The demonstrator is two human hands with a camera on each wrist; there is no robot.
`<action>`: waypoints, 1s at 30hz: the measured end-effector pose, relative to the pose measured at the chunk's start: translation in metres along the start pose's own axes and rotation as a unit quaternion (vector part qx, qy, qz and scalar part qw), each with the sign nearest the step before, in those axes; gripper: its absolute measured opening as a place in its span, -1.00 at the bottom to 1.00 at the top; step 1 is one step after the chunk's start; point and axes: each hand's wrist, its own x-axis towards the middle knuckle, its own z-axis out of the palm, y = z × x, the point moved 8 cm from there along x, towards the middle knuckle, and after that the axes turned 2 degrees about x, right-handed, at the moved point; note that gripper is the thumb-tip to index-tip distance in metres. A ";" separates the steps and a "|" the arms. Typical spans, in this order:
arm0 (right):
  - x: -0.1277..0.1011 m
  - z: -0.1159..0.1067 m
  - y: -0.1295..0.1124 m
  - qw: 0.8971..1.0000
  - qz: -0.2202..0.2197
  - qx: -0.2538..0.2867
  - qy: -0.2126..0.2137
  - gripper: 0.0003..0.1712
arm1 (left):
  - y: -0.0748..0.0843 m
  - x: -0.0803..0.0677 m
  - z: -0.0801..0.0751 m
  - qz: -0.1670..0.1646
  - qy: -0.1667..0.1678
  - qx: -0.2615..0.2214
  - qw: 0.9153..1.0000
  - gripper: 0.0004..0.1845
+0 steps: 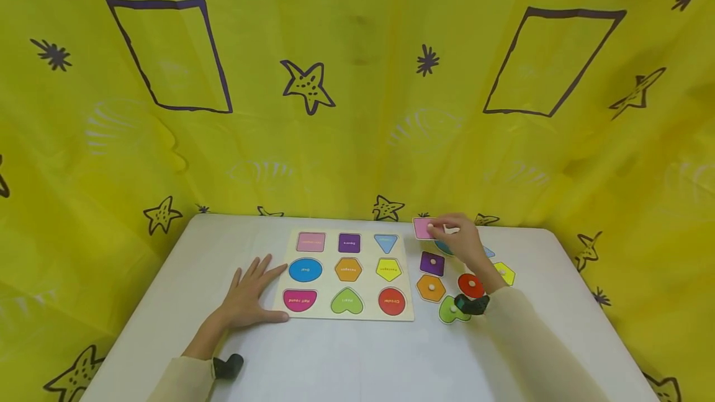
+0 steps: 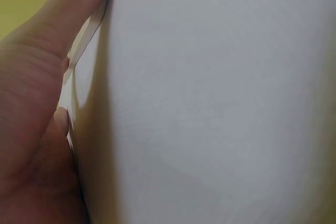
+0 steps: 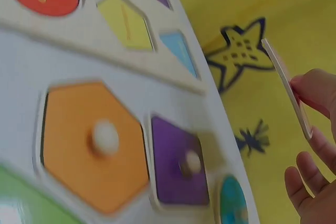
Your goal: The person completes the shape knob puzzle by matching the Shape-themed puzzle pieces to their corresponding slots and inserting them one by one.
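Observation:
My right hand (image 1: pixel 462 242) pinches a pink rectangle puzzle piece (image 1: pixel 421 228), raised near the table's back edge. In the right wrist view the piece (image 3: pixel 286 85) appears edge-on between thumb and fingers. My left hand (image 1: pixel 248 296) lies with fingers spread at the left side of the wooden shape puzzle board (image 1: pixel 329 253), thumb and a fingertip at its edge. The board shows nine printed shapes, among them a pink rectangle (image 1: pixel 310 242) at its far left. Beneath and around my right hand lie a purple square piece (image 1: pixel 427 268), an orange hexagon piece (image 1: pixel 424 295) and a partly hidden blue oval piece (image 1: pixel 443 247).
More knobbed pieces lie right of the board: a red circle (image 1: pixel 467 279), a green heart (image 1: pixel 448 312), a yellow pentagon (image 1: pixel 507 272) and a light-blue triangle (image 1: pixel 489 252). The white table (image 1: pixel 357 358) meets a yellow patterned curtain (image 1: pixel 357 141) at the back.

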 end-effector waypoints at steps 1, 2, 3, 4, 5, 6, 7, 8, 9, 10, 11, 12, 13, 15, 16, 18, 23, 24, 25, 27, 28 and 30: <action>0.001 0.007 -0.003 1.000 0.004 0.004 -0.003 -0.60 | 0.000 0.000 0.000 0.001 0.000 0.000 1.000 0.17; 0.003 0.014 -0.008 1.000 0.004 0.007 -0.005 -0.61 | 0.001 0.000 0.000 0.001 0.000 0.000 1.000 0.17; 0.005 0.021 -0.013 1.000 -0.001 0.010 -0.008 -0.62 | 0.001 0.001 0.000 0.001 -0.001 0.001 1.000 0.17; 0.006 0.027 -0.017 1.000 -0.002 0.015 -0.010 -0.63 | 0.001 0.001 0.000 0.001 0.000 0.001 1.000 0.17; 0.008 0.034 -0.022 1.000 -0.005 0.019 -0.013 -0.64 | 0.001 0.001 0.000 0.001 0.000 0.001 1.000 0.17; 0.009 0.041 -0.026 1.000 -0.006 0.026 -0.015 -0.65 | 0.001 0.001 0.000 0.002 0.001 0.001 1.000 0.16; 0.011 0.048 -0.031 0.999 -0.008 0.033 -0.019 -0.66 | 0.001 0.001 0.000 0.001 0.002 0.000 1.000 0.16; 0.012 0.055 -0.035 0.999 -0.010 0.038 -0.022 -0.67 | 0.001 0.001 0.000 0.001 0.002 0.001 1.000 0.16; 0.014 0.062 -0.039 0.999 -0.011 0.045 -0.025 -0.67 | 0.001 0.001 0.000 0.000 0.002 0.002 1.000 0.16; 0.014 0.069 -0.042 0.998 -0.006 0.053 -0.026 -0.68 | 0.001 0.001 0.000 0.000 0.002 0.003 1.000 0.16; 0.015 0.076 -0.045 0.998 -0.005 0.061 -0.028 -0.69 | 0.000 0.001 0.000 0.000 0.002 0.004 1.000 0.16; 0.016 0.082 -0.048 0.997 -0.005 0.068 -0.029 -0.69 | 0.000 0.001 0.000 0.001 0.003 0.006 1.000 0.16; 0.017 0.089 -0.051 0.997 -0.006 0.072 -0.030 -0.69 | 0.000 0.000 0.001 0.001 0.003 0.007 1.000 0.16; 0.019 0.102 -0.056 0.996 -0.005 0.085 -0.031 -0.71 | 0.000 0.000 0.000 0.005 0.007 0.005 1.000 0.16; 0.019 0.108 -0.059 0.995 -0.006 0.091 -0.031 -0.72 | 0.000 0.000 0.000 0.007 0.009 0.002 1.000 0.16; 0.022 0.119 -0.063 0.995 -0.010 0.098 -0.029 -0.73 | 0.002 -0.001 -0.001 0.011 0.013 -0.003 1.000 0.15; 0.025 0.146 -0.073 0.994 -0.002 0.103 -0.029 -0.77 | 0.006 -0.001 -0.002 0.017 0.018 -0.004 1.000 0.14; 0.025 0.151 -0.075 0.994 0.004 0.103 -0.029 -0.77 | 0.007 -0.001 -0.003 0.019 0.021 -0.005 1.000 0.14; 0.026 0.156 -0.077 0.995 -0.001 0.101 -0.027 -0.77 | 0.007 -0.001 -0.003 0.022 0.024 -0.004 0.999 0.14; 0.027 0.167 -0.081 0.995 0.002 0.098 -0.024 -0.78 | 0.007 -0.001 -0.003 0.029 0.031 -0.007 0.999 0.13; 0.028 0.172 -0.083 0.995 0.003 0.101 -0.023 -0.79 | 0.007 -0.001 -0.004 0.031 0.033 -0.010 0.999 0.14; 0.029 0.182 -0.087 0.994 0.005 0.110 -0.021 -0.79 | 0.008 -0.002 -0.005 0.033 0.035 -0.014 0.999 0.14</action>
